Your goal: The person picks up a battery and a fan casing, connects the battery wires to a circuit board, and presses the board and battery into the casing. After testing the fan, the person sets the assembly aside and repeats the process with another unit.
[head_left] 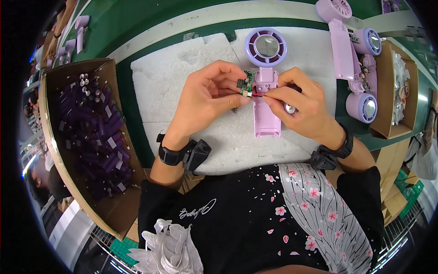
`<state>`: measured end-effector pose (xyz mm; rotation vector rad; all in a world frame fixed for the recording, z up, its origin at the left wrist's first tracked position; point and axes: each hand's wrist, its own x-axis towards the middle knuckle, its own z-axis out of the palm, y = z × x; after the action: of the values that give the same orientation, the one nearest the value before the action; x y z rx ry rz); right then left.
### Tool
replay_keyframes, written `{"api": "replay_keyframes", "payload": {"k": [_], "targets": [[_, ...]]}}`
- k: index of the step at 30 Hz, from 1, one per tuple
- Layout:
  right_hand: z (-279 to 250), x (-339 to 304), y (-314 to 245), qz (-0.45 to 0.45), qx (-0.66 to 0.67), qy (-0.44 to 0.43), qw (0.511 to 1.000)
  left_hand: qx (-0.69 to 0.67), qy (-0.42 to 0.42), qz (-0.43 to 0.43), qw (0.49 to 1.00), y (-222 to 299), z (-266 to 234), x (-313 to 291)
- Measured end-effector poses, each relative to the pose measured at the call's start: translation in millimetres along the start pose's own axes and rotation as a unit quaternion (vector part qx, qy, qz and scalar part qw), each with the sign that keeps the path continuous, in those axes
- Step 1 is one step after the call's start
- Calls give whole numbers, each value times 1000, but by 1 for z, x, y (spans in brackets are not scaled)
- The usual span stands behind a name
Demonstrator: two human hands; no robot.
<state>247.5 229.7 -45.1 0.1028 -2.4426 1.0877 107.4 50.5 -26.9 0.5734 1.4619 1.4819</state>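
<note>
My left hand pinches a small green circuit board by its edge, between thumb and fingers. A white connector sits at the board's lower end. Thin red and black wires run from there to the fingertips of my right hand, which are closed on them. A cylindrical battery cell shows its metal end under the right fingers; the rest of it is hidden. Beneath both hands lies a lilac handheld fan, its handle shell open and its round head pointing away from me.
White foam sheets cover the green bench. At left stands a cardboard box of purple wired battery cells. More lilac fan parts lie at right, beside a cardboard box holding small silvery packets. Other fans stand far left.
</note>
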Motion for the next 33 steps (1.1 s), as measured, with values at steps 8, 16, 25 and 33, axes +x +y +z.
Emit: {"api": "replay_keyframes", "payload": {"k": [8, 16, 25, 33], "targets": [[-3, 1, 1, -12, 7, 7, 1000, 68, 33, 87, 993, -3, 10, -1], [2, 4, -14, 30, -48, 49, 997, 221, 12, 166, 961, -2, 13, -1], [5, 1, -10, 5, -79, 55, 995, 197, 33, 161, 966, -14, 13, 0], [7, 1, -5, -3, -100, 47, 994, 214, 57, 162, 962, -14, 18, -2]]}}
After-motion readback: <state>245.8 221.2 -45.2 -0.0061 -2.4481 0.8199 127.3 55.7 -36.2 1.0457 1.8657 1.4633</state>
